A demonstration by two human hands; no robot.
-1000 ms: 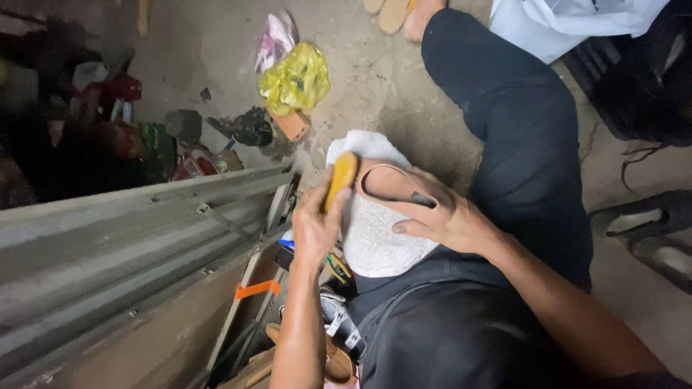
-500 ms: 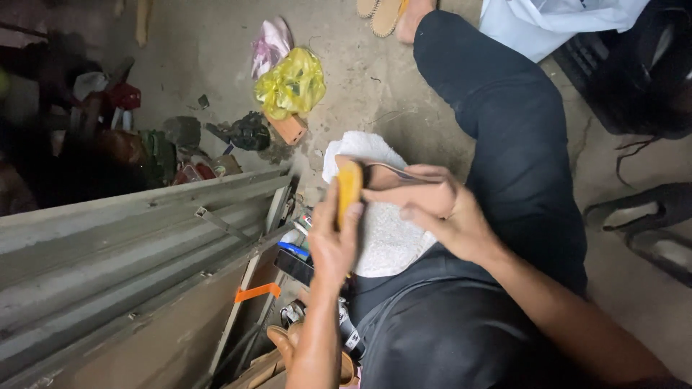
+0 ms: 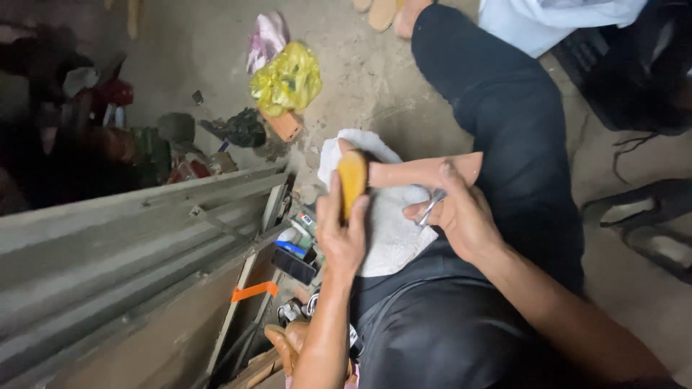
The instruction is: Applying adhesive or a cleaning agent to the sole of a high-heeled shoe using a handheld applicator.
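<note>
Midway, apparently — left hand gripping the tan shoe sole over the white cloth, right hand pinching a small metal tool beside it — trimming unfinished.

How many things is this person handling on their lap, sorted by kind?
Tan shoe, gripped at the sole end by the left hand: 1
Small metal tool, pinched in the right hand: 1
White cloth under the shoe: 1
Total: 3
</note>
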